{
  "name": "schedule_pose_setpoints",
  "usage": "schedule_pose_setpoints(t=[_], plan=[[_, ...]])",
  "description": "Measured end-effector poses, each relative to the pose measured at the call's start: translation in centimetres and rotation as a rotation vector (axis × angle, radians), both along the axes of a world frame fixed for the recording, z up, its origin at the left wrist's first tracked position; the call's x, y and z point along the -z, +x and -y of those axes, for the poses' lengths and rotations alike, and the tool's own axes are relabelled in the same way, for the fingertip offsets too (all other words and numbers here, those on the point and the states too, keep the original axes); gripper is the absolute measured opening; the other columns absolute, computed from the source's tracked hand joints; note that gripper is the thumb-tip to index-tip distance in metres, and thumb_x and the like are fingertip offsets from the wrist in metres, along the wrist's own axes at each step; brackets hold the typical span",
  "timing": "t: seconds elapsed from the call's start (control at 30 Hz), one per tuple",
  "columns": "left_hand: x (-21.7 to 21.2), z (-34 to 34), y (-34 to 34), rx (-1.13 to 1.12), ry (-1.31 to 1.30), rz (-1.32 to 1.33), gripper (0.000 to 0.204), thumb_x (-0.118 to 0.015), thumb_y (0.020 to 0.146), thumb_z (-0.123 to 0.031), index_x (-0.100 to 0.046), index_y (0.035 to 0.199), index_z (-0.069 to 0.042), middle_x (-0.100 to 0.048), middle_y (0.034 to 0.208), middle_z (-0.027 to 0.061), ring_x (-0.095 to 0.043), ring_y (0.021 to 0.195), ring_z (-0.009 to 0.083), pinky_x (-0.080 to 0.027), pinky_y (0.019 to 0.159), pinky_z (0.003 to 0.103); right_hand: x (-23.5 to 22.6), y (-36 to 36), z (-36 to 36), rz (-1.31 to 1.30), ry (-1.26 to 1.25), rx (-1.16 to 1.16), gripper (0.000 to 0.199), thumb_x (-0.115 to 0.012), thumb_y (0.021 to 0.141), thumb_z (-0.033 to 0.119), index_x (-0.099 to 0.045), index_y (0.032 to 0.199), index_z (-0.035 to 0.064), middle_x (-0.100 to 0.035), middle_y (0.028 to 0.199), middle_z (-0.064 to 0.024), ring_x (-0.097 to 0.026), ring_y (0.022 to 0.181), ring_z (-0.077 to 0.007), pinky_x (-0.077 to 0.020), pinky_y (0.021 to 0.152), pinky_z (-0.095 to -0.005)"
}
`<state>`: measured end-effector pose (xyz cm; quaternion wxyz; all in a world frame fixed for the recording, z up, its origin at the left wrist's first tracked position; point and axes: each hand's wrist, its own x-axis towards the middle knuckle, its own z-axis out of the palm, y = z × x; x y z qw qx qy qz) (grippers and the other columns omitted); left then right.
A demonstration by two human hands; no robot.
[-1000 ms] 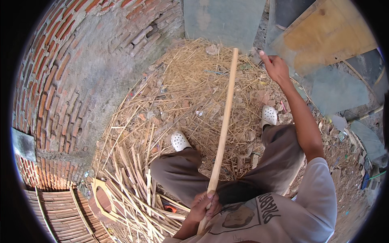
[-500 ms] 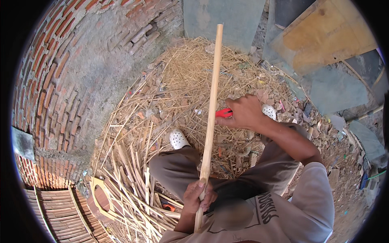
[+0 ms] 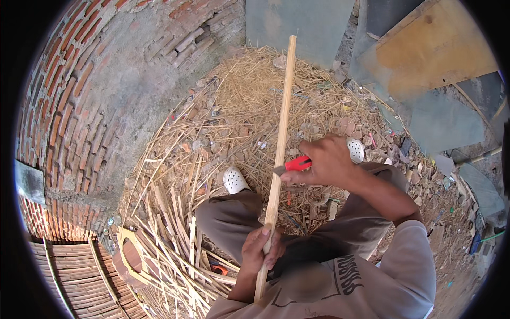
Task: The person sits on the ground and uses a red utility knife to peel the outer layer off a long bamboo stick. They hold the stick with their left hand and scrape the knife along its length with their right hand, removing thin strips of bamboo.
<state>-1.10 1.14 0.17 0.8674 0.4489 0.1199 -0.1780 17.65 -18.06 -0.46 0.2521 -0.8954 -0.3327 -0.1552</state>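
A long pale wooden stick [image 3: 286, 111] runs upward from my lap, its far end over the straw and its near end against my shirt. My left hand [image 3: 261, 248] is closed round its lower part. In my right hand [image 3: 326, 162] is a red-handled utility knife [image 3: 297, 164], gripped between thumb and fingers. The knife's grey blade end meets the stick about midway along its length. Exactly how deep the edge sits in the wood is too small to tell.
Thin split strips [image 3: 180, 255] lie heaped at the lower left, near an orange-handled tool [image 3: 219, 269]. Straw and shavings [image 3: 239, 90] cover the ground ahead. A brick wall [image 3: 79, 106] rises at left; grey boards [image 3: 297, 26] and a tan panel [image 3: 435, 42] lean at the back.
My right hand and the knife have moved slightly toward me along the stick, and the blade end now shows against the wood. My left hand keeps its hold.
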Motion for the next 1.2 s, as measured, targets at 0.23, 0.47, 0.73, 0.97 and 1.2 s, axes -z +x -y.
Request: schedule_pose_setpoints(t=[0.23, 0.47, 0.73, 0.97, 1.2], plan=[[-0.2, 0.3, 0.3, 0.005, 0.040, -0.022, 0.041, -0.035, 0.104, -0.034, -0.046, 0.079, -0.004, -0.036, 0.042, 0.0020, -0.032, 0.032, 0.0105, -0.028, 0.039, 0.024, 0.5, -0.3, 0.2, -0.002, -0.053, -0.096, 0.073, -0.055, 0.074, 0.078, -0.062, 0.060, 0.0065, -0.051, 0.042, -0.0103, -0.056, 0.039, -0.0275, -0.0450, 0.041, -0.0387], [-0.3, 0.3, -0.3, 0.027, 0.027, -0.034, 0.041, -0.034, 0.104, -0.033, -0.047, 0.078, -0.004, -0.037, 0.043, 0.0019, -0.032, 0.033, 0.0102, -0.027, 0.039, 0.024, -0.4, 4.0, 1.3, -0.091, -0.049, 0.102, 0.076, -0.054, 0.072, 0.081, -0.063, 0.060, 0.0060, -0.052, 0.043, -0.0111, -0.057, 0.040, -0.0282, -0.0468, 0.044, -0.0388], [0.1, 0.3, -1.0, 0.062, 0.011, 0.007, 0.039, -0.034, 0.104, -0.032, -0.046, 0.081, -0.003, -0.035, 0.046, -0.0002, -0.033, 0.035, 0.0089, -0.029, 0.041, 0.022, -0.2, 6.5, 2.4, -0.022, -0.082, 0.163, 0.073, -0.061, 0.066, 0.079, -0.057, 0.064, 0.0056, -0.050, 0.045, -0.0125, -0.056, 0.045, -0.0344, -0.0458, 0.048, -0.0436], [-0.1, 0.4, -1.6, 0.096, 0.027, 0.031, 0.034, -0.036, 0.104, -0.029, -0.046, 0.084, -0.003, -0.037, 0.047, -0.0001, -0.033, 0.036, 0.0084, -0.028, 0.041, 0.022, 0.3, 8.9, 3.3, 0.090, -0.044, 0.213, 0.077, -0.057, 0.067, 0.082, -0.060, 0.066, 0.0055, -0.052, 0.046, -0.0108, -0.058, 0.046, -0.0308, -0.0464, 0.048, -0.0425], [0.2, 0.6, -3.0, 0.188, 0.019, 0.018, 0.034, -0.036, 0.104, -0.029, -0.047, 0.085, -0.003, -0.040, 0.049, -0.0009, -0.035, 0.038, 0.0067, -0.028, 0.040, 0.021, 0.6, 14.0, 6.6, -0.068, 0.020, 0.492, 0.078, -0.048, 0.076, 0.080, -0.066, 0.074, 0.0042, -0.060, 0.059, -0.0161, -0.064, 0.066, -0.0354, -0.0488, 0.060, -0.0479]])
